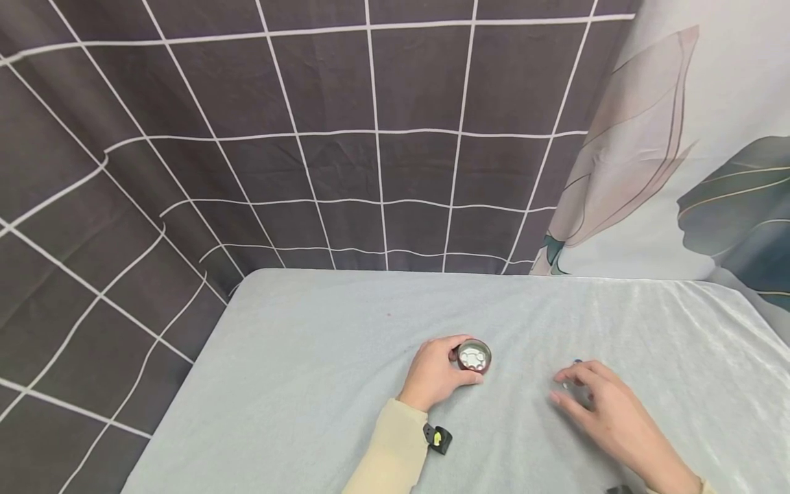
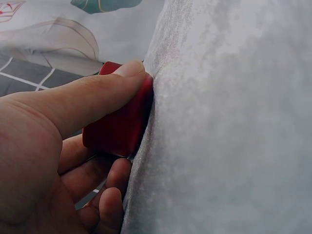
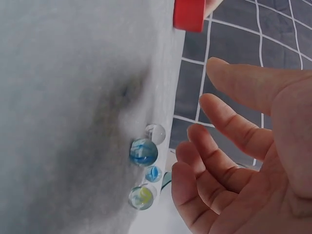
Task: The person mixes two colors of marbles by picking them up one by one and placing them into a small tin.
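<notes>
My left hand (image 1: 437,370) grips a small round red container (image 1: 487,361) from its left side, thumb and fingers on its wall. Its open top faces up in the head view, and shiny round shapes show inside. The left wrist view has the thumb across the red container (image 2: 117,129), which stands on the cloth. My right hand (image 1: 607,412) hovers over the cloth with loosely bent fingers and holds nothing. Near its fingertips in the right wrist view lie a clear marble (image 3: 157,134), a larger blue marble (image 3: 144,153), a small blue marble (image 3: 153,174) and a yellow-green marble (image 3: 141,197).
A pale grey velvety cloth (image 1: 296,384) covers the table. Behind it hangs a dark curtain (image 1: 333,165) with white grid lines, and at the right a white curtain (image 1: 728,75) with leaf prints.
</notes>
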Motion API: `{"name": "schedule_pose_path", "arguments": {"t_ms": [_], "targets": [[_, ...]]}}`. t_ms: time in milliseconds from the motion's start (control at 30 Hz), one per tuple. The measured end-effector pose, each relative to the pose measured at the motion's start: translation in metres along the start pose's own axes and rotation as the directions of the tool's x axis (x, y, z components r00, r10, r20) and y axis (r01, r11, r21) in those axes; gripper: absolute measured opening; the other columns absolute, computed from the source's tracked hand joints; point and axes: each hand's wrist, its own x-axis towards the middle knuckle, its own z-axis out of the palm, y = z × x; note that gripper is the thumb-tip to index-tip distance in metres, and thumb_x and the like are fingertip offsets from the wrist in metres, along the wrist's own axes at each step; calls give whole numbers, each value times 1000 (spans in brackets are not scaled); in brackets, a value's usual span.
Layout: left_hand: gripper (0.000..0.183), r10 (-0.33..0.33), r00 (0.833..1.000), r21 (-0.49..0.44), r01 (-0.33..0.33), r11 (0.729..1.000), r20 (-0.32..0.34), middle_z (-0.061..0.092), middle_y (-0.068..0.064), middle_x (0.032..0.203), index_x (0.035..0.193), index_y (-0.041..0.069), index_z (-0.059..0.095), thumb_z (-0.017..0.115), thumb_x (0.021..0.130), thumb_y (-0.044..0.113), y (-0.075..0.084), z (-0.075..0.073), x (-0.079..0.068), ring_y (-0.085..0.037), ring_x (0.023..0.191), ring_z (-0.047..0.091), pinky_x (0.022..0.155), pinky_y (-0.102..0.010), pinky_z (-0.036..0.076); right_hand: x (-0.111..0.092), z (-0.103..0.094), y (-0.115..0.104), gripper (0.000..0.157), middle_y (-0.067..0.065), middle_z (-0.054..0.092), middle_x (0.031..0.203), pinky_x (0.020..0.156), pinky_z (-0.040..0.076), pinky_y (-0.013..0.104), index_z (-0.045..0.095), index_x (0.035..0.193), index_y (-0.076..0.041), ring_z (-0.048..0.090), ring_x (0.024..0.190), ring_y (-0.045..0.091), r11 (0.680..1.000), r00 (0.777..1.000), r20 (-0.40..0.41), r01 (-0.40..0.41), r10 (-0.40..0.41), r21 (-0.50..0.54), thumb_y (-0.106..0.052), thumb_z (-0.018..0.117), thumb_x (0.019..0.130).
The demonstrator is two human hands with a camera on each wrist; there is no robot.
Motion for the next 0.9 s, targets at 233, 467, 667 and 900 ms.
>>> {"name": "schedule_pose_path", "arguments": {"t_ms": [233,467,667,900], "targets": [[56,1,1000,-8,-1,1000,0,72,10,106,122,23,73,93,70,29,0,0,0,-5,93,59,88,-26,47,-4,-1,3,31,-8,62,98,65,40,18,71,93,-21,50,75,4,1000,1000,10,-19,19,-1,-15,91,71],[57,-10,1000,0,10,1000,1,72,10,108,123,23,72,93,70,31,0,0,0,-6,96,59,90,-27,47,-8,0,9,33,-8,61,96,66,36,15,70,91,-21,49,75,4,1000,1000,-12,-3,3,1,-12,92,68],[57,-18,1000,-5,18,1000,1,71,11,105,123,24,72,93,70,31,0,0,0,-5,92,57,89,-28,47,-13,1,13,36,-8,62,96,72,36,14,71,91,-20,53,80,7,1000,999,-32,9,-9,-5,-10,93,64],[57,-21,1000,-10,21,1000,-2,72,11,107,123,23,73,93,70,31,-1,1,-1,-6,96,59,90,-28,47,-17,1,18,39,-7,63,95,71,36,14,71,92,-21,54,81,6,1000,999,-43,2,-3,-11,-10,94,62]]}}
